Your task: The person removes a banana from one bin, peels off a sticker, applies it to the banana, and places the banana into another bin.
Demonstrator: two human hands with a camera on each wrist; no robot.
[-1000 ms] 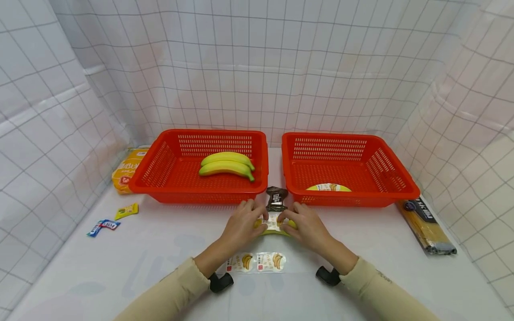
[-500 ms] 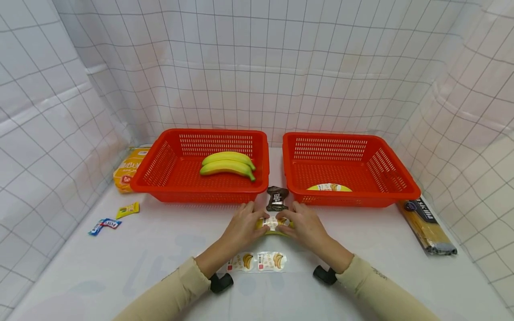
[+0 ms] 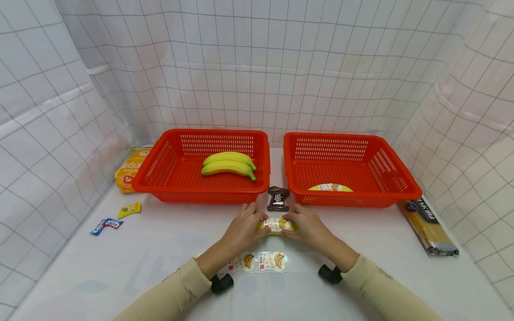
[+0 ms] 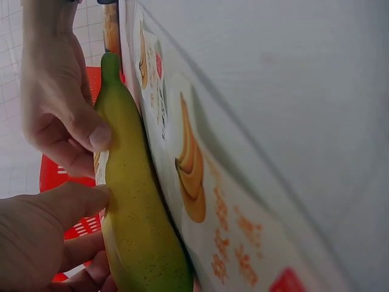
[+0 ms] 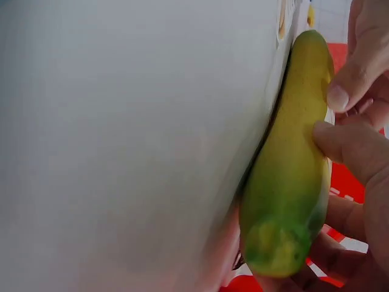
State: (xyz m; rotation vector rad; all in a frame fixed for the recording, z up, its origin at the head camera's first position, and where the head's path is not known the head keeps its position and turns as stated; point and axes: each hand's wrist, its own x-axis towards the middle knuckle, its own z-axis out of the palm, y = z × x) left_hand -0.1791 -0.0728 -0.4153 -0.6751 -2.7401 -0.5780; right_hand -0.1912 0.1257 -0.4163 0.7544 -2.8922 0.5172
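A yellow banana [image 4: 137,201] with green ends lies crosswise on the table in front of me. On its upper side sits a white label [image 3: 273,224] with a banana picture. My left hand [image 3: 241,226] grips the banana's left part, thumb on the near side and fingers behind it. Toward the other end, my right hand [image 3: 309,228] holds it the same way. In the right wrist view both thumbs press beside the label's edge, and the right fingers [image 5: 343,213] curl behind the banana. Nearer to me lies a strip of banana labels [image 3: 272,261], partly covered by the left arm.
The left red basket [image 3: 201,196] holds bananas [image 3: 229,167]; the right one [image 3: 353,200] holds a labelled banana [image 3: 331,187]. A dark wrapped packet [image 3: 278,199] lies between them. Small sweets [image 3: 129,209] and an orange bag [image 3: 127,174] are left, a pasta pack [image 3: 429,227] right.
The hands first drew closer together over the label, then moved apart along the banana. More of the label now shows between them. The baskets stay in place.
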